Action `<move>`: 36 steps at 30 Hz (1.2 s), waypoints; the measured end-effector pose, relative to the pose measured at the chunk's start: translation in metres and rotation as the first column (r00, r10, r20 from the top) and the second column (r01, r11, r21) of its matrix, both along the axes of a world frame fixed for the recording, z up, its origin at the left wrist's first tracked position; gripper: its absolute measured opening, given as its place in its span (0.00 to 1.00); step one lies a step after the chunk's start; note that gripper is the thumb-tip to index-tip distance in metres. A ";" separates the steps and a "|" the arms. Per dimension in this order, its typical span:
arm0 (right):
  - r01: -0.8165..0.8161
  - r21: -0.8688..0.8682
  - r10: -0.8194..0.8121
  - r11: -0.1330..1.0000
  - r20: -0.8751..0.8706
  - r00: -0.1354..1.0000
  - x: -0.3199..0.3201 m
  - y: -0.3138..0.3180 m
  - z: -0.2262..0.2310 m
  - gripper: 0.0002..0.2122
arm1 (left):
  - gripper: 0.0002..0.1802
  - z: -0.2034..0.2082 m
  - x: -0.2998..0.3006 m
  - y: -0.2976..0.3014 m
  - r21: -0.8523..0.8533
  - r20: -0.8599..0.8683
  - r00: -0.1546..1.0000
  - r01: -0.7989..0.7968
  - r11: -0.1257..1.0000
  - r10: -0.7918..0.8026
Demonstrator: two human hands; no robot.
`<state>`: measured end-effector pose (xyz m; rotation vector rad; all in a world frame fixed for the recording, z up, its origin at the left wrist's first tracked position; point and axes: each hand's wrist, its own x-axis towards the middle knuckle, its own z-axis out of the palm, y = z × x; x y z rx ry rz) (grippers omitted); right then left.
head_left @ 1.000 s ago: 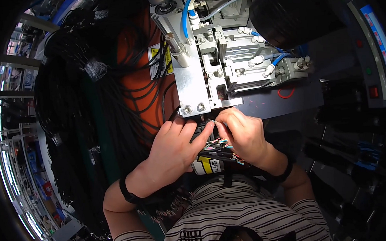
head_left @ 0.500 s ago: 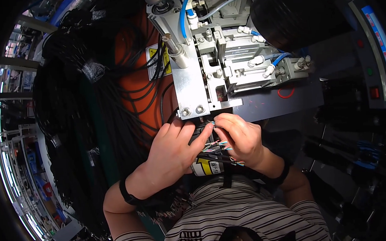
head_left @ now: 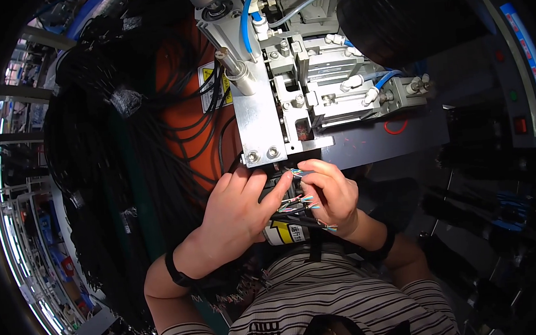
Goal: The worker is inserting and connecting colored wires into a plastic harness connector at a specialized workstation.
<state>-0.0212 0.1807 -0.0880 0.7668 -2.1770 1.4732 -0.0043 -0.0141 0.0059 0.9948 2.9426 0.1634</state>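
Note:
Below the front edge of a metal machine head (head_left: 260, 131), both hands meet at a stripped cable end with thin coloured wires (head_left: 297, 173). My left hand (head_left: 234, 209) is closed on the black cable, its thumb pressed beside the bared wires; the other fingertips are partly hidden under the machine's edge. My right hand (head_left: 337, 197) is curled from the right, its thumb and index finger at the tips of those wires. More black cables with fanned coloured ends (head_left: 307, 202) lie beneath, between my left thumb and right palm.
Pneumatic cylinders (head_left: 344, 101) with blue hoses stand on the machine's right. A thick bundle of black cables (head_left: 126, 101) hangs at the left over an orange surface (head_left: 183, 136). A red loop (head_left: 395, 127) lies on the grey plate (head_left: 371, 146). A control panel (head_left: 521, 90) is far right.
My right hand has shifted slightly left and its fingers have loosened a little, showing more of the coloured wires. My left hand stays nearly in place. The whole view has drifted slightly.

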 end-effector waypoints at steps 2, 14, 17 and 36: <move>0.030 -0.084 -0.021 0.996 0.107 0.994 0.002 -0.002 0.002 0.11 | 0.34 0.000 0.000 0.000 0.008 0.007 1.000 -0.009 1.000 0.009; -0.006 -0.043 0.010 0.999 0.099 0.995 -0.009 0.001 0.009 0.10 | 0.45 -0.001 0.000 -0.001 -0.004 0.004 1.000 0.004 1.000 -0.004; -0.011 -0.057 0.018 0.998 0.124 0.992 -0.011 0.002 0.012 0.10 | 0.50 -0.002 0.000 -0.001 0.004 -0.013 1.000 0.011 1.000 -0.011; -0.130 -0.124 0.169 0.984 0.386 0.907 -0.020 0.009 0.021 0.06 | 0.33 0.000 0.000 0.000 -0.012 0.010 1.000 0.000 1.000 0.000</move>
